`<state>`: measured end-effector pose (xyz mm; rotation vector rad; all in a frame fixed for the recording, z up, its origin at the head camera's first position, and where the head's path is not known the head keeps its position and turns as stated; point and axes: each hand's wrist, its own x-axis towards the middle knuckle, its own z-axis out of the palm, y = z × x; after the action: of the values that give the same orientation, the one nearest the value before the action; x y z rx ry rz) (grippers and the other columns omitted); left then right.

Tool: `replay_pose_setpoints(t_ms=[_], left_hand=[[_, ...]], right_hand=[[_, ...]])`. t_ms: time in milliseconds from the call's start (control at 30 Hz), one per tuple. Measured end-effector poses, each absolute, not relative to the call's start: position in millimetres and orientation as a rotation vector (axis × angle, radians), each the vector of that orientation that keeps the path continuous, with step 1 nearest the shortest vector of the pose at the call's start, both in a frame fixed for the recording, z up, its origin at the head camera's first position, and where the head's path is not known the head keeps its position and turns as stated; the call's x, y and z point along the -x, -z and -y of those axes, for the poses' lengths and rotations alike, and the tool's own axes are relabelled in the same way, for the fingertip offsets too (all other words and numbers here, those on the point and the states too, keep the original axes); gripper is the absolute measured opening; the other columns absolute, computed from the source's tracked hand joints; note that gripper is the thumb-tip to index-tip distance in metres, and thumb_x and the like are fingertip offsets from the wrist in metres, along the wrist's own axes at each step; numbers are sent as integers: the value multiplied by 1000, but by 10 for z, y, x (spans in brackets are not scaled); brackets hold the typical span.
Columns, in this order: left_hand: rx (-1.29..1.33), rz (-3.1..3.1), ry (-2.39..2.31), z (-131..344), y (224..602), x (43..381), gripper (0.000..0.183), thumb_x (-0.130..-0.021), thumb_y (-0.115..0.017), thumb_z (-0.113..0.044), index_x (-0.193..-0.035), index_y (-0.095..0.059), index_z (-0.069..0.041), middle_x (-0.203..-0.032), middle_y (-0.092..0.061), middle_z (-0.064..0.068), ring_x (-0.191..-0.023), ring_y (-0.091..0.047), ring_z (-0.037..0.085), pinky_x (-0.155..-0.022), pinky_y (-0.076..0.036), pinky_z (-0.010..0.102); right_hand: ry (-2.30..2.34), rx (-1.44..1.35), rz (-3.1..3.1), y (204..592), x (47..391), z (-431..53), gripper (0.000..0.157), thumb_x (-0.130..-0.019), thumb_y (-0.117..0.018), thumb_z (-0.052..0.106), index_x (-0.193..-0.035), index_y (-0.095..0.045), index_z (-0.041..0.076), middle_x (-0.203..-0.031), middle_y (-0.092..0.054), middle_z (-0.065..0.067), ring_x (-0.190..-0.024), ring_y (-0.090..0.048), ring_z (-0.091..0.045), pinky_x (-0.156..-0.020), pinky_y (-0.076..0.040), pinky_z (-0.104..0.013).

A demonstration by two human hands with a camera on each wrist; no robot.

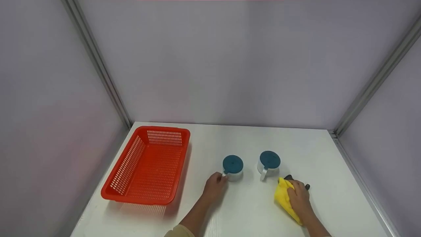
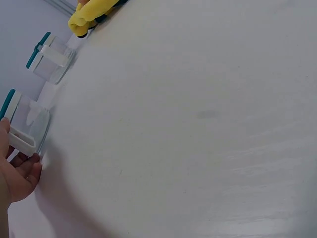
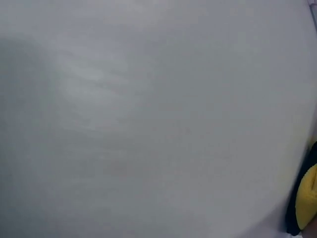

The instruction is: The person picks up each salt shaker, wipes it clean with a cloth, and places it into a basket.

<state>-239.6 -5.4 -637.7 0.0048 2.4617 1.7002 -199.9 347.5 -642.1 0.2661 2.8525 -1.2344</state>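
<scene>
Two clear jars with teal lids and white handles stand on the white table. My left hand (image 1: 215, 186) is at the left jar (image 1: 233, 167), pinching its handle. In the left wrist view the thumb is near the lid and the fingers (image 2: 30, 171) curl below the handle (image 2: 22, 141). To its right stands the other jar (image 1: 269, 163), untouched, its handle facing me. My right hand (image 1: 300, 198) grips a bunched yellow cloth (image 1: 283, 194) with dark parts sticking out past the fingers. Only a yellow and dark edge of the cloth (image 3: 307, 198) enters the right wrist view.
A red plastic basket (image 1: 154, 171) with slotted sides sits on the left of the table (image 1: 250, 210), nothing in it. Pale walls (image 1: 210, 65) with grey metal corner posts (image 1: 98, 62) enclose the table's back and sides.
</scene>
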Motion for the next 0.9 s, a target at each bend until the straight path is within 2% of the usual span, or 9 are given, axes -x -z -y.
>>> replay_pose_setpoints(t_ms=[200, 300, 433, 600, 700, 767, 833, 900], left_hand=[[36, -2402, -1726, 62, 6371, 2377, 29, -99, -55, -44, -101, -58, -15, -92, -56, 0, -85, -51, 14, -70, -44, 29], [55, -2377, -1746, 58, 6377, 2399, 30, -98, -55, -46, -101, -58, -16, -94, -58, 1, -86, -52, 15, -70, -45, 29], [71, -2332, -1783, 51, 6372, 2420, 32, -98, -55, -46, -102, -59, -15, -94, -59, 2, -86, -53, 17, -69, -46, 30], [76, -2274, -1807, 31, 6370, 2413, 32, -98, -55, -45, -102, -59, -14, -93, -58, 3, -84, -53, 18, -67, -46, 30], [66, -2285, -1799, 33, 6369, 2398, 32, -98, -56, -45, -102, -59, -13, -92, -59, 4, -84, -54, 18, -66, -46, 30], [55, -2315, -1784, 33, 6361, 2397, 33, -98, -56, -45, -101, -59, -13, -92, -59, 3, -84, -54, 17, -67, -46, 30], [54, -2338, -1772, 30, 6348, 2404, 33, -97, -56, -45, -101, -59, -13, -91, -59, 2, -84, -53, 17, -67, -45, 30], [55, -2363, -1755, 22, 6343, 2422, 34, -97, -57, -46, -101, -60, -12, -91, -59, 2, -84, -53, 17, -68, -45, 30]], right_hand=[[1258, -250, -2786, 6410, 2005, -3484, 46, -101, -35, 12, -147, -41, 12, -152, -27, -21, -141, -26, -43, -116, -21, -63], [1313, -222, -2788, 6412, 2015, -3484, 47, -101, -39, 8, -148, -40, 14, -152, -28, -20, -144, -25, -41, -118, -20, -61], [1359, -244, -2799, 6408, 2011, -3460, 42, -101, -45, 6, -142, -39, 9, -149, -33, -18, -144, -27, -37, -119, -21, -58], [1348, -349, -2825, 6423, 1965, -3444, 29, -99, -49, 3, -127, -41, 4, -142, -40, -20, -135, -36, -37, -115, -29, -59], [1340, -356, -2885, 6465, 1946, -3436, 19, -97, -53, 2, -112, -42, 4, -131, -45, -19, -121, -44, -34, -107, -40, -55], [1317, -343, -2947, 6488, 1949, -3428, 17, -95, -57, 2, -101, -41, 5, -120, -48, -16, -108, -47, -30, -93, -47, -44], [1294, -325, -3008, 6510, 1956, -3423, 21, -92, -62, 3, -93, -41, 7, -110, -49, -12, -96, -48, -25, -79, -45, -33], [1242, -309, -3058, 6531, 1965, -3418, 23, -91, -66, 7, -88, -43, 9, -102, -49, -8, -87, -47, -21, -70, -40, -28]])
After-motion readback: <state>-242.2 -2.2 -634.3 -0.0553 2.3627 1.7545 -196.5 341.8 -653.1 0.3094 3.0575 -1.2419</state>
